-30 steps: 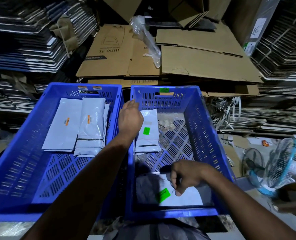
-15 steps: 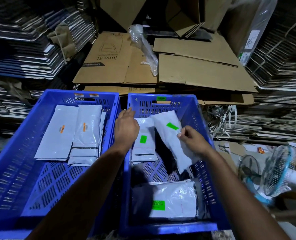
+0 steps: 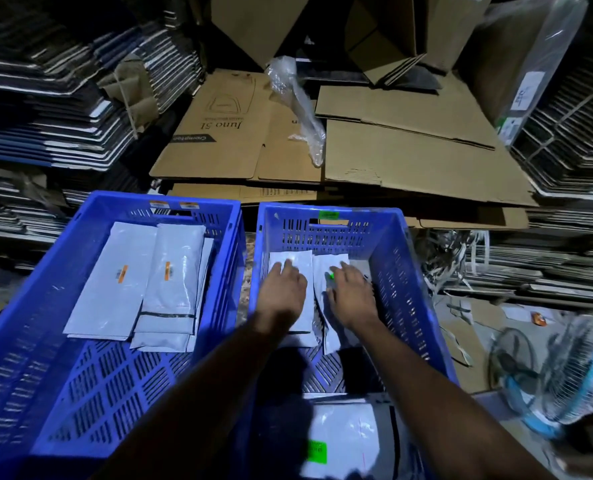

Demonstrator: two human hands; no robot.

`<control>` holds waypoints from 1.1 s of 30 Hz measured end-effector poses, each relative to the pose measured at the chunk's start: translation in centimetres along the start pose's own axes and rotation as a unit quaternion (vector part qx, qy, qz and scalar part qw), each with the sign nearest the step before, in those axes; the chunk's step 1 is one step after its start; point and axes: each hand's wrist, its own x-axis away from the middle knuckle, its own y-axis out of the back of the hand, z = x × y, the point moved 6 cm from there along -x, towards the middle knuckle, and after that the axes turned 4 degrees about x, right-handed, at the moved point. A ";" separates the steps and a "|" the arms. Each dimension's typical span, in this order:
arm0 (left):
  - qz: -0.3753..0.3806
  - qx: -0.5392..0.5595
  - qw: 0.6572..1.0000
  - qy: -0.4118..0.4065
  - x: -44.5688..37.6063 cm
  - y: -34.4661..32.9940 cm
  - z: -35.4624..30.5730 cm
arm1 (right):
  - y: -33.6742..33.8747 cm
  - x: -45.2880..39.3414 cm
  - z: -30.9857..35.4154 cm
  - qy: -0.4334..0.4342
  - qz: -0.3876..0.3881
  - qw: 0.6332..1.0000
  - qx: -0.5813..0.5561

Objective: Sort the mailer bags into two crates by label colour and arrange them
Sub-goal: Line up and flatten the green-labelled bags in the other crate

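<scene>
Hands lie flat, fingers straight: left hand [image 3: 283,289] presses one mailer bag [image 3: 293,263], right hand [image 3: 352,294] the green-labelled bag [image 3: 324,271] beside it, at twelve o'clock in the right crate [image 3: 413,292]. Best smooth both edge to edge.

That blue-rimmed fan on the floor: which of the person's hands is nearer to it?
Right. The right hand lies flat on a mailer in the right crate, on the side toward the fan. The left hand rests farther away, by that crate's opposite wall.

Both arms reach forward, left hand [image 3: 283,285] and right hand [image 3: 352,289] side by side, palms down, fingers apparently flat.
</scene>
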 end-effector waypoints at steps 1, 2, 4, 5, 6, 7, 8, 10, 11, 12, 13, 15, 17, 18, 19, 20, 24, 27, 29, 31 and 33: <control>0.012 0.040 0.999 0.031 -0.2 -1.1 -0.2 | -0.8 -0.3 0.4 0.036 0.029 0.999 0.016; 0.008 0.089 0.994 0.067 -0.4 -2.3 -0.4 | -1.7 -0.6 0.5 0.055 0.059 0.996 0.028; 0.053 0.202 0.972 0.110 -1.1 -4.7 -0.7 | -3.7 -1.0 0.2 0.066 0.115 0.990 0.051; 0.061 0.245 0.959 0.130 -1.6 -5.8 -0.7 | -4.6 -1.0 0.0 0.068 0.131 0.987 0.056; 0.061 0.267 0.949 0.157 -2.2 -6.8 -0.5 | -5.4 -1.0 -0.2 0.068 0.134 0.987 0.053; 0.065 0.280 0.941 0.181 -3.0 -8.0 -0.2 | -5.8 -0.9 -0.3 0.064 0.128 0.989 0.039; 0.089 0.294 0.931 0.199 -3.7 -9.2 -0.2 | -6.1 -1.0 -0.3 0.057 0.118 0.991 0.022; 0.056 0.331 0.916 0.219 -4.2 -10.4 -0.1 | -6.7 -1.4 -0.3 0.044 0.106 0.993 -0.003; 0.008 0.332 0.919 0.215 -4.1 -10.6 -0.1 | -7.1 -1.4 -0.3 0.039 0.102 0.994 0.000; -0.034 0.333 0.918 0.214 -3.7 -10.8 -0.3 | -7.4 -1.5 -0.4 0.037 0.096 0.995 0.007; -0.074 0.331 0.919 0.201 -3.5 -11.2 -0.5 | -7.7 -1.5 -0.5 0.037 0.093 0.995 0.012; -0.108 0.310 0.925 0.192 -3.3 -12.4 -0.5 | -8.1 -1.6 -0.5 0.036 0.088 0.995 0.009; -0.122 0.303 0.924 0.198 -3.6 -12.9 -0.5 | -8.1 -1.6 -0.5 0.035 0.080 0.996 -0.001; -0.121 0.308 0.922 0.199 -3.6 -12.9 -0.6 | -8.1 -1.6 -0.5 0.034 0.078 0.996 -0.009; -0.125 0.307 0.922 0.200 -3.7 -13.0 -0.6 | -8.0 -1.6 -0.5 0.034 0.080 0.996 -0.017; -0.115 0.313 0.920 0.204 -3.8 -13.0 -0.6 | -8.0 -1.6 -0.6 0.036 0.084 0.995 -0.027; -0.145 0.374 0.889 0.221 -4.4 -11.6 0.2 | -6.6 -2.6 -0.9 0.033 0.071 0.994 -0.072; -0.174 0.383 0.883 0.209 -5.7 -11.8 0.9 | -5.4 -3.9 -0.8 0.025 0.048 0.996 -0.067; -0.174 0.372 0.888 0.208 -6.2 -12.3 1.0 | -5.9 -4.5 -0.4 0.035 0.079 0.995 -0.059; -0.178 0.343 0.898 0.211 -6.4 -12.8 1.1 | -6.7 -4.7 -0.5 0.040 0.096 0.993 -0.050; -0.163 0.319 0.907 0.219 -6.7 -12.9 1.3 | -7.3 -5.0 -0.7 0.044 0.103 0.993 -0.042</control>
